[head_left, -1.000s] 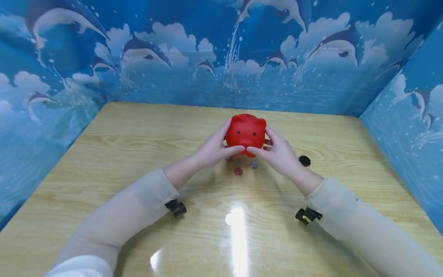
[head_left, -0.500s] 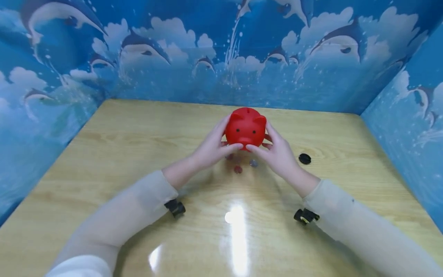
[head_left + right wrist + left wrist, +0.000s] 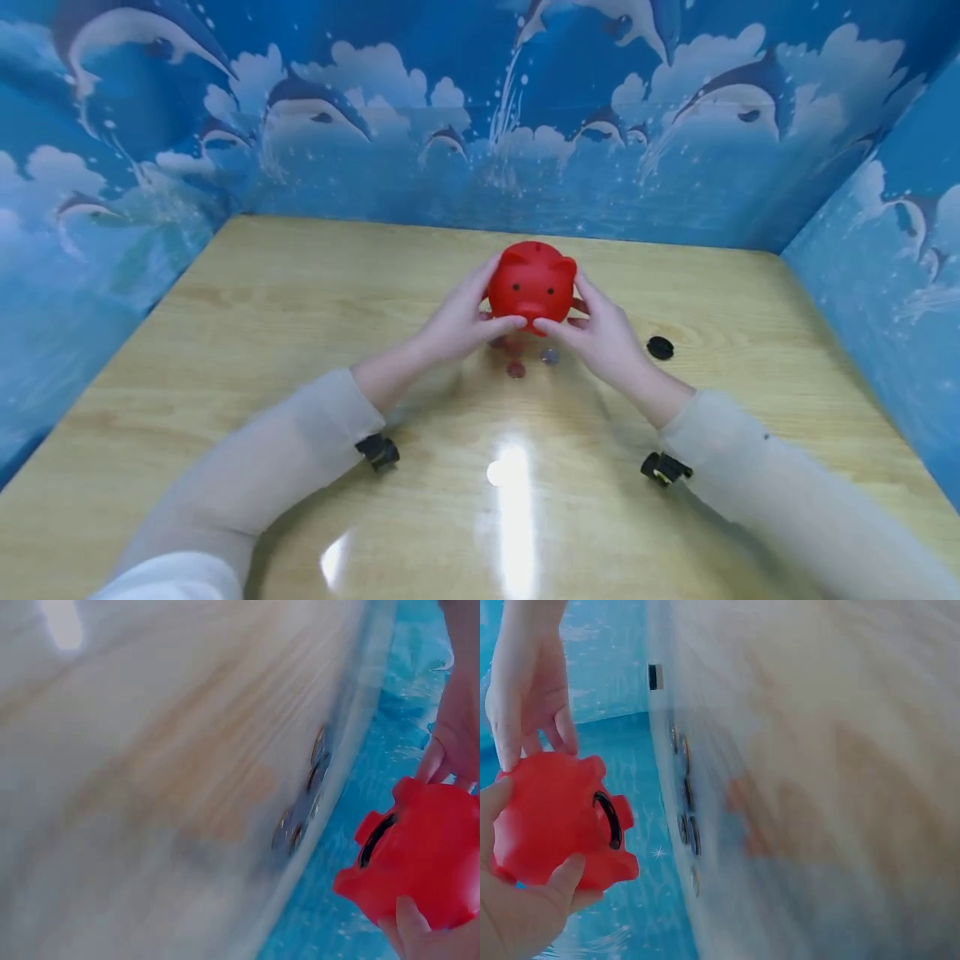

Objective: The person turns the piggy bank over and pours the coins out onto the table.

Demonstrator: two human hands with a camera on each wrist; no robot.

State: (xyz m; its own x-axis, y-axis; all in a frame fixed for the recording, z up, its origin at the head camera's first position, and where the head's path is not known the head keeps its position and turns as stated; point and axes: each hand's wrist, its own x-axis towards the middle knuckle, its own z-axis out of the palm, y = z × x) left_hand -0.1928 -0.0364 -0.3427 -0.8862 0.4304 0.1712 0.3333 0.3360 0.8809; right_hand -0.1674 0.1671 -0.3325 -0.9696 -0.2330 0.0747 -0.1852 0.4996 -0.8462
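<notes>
A red piggy bank point(image 3: 531, 287) hangs above the table, facing me, with its coin slot on top. My left hand point(image 3: 467, 318) grips its left side and my right hand point(image 3: 600, 332) its right side, both thumbs near the snout. Fingers behind the bank are partly hidden. From the left wrist view, the bank's underside shows a black-rimmed round opening point(image 3: 607, 820) between stubby feet. Several coins lie on the table below, among them a coppery coin point(image 3: 516, 369) and a silvery coin point(image 3: 550, 357); the bank and left hand cover others.
A round black cap point(image 3: 660, 347) lies on the wooden table point(image 3: 300, 317), right of my right hand. Behind the table stands a blue dolphin-print backdrop point(image 3: 375, 183), which also runs along both sides.
The piggy bank rose a little and tipped back, showing its slot, then came down slightly. Both hands have kept their grip. The coins in sight and the black cap stay put.
</notes>
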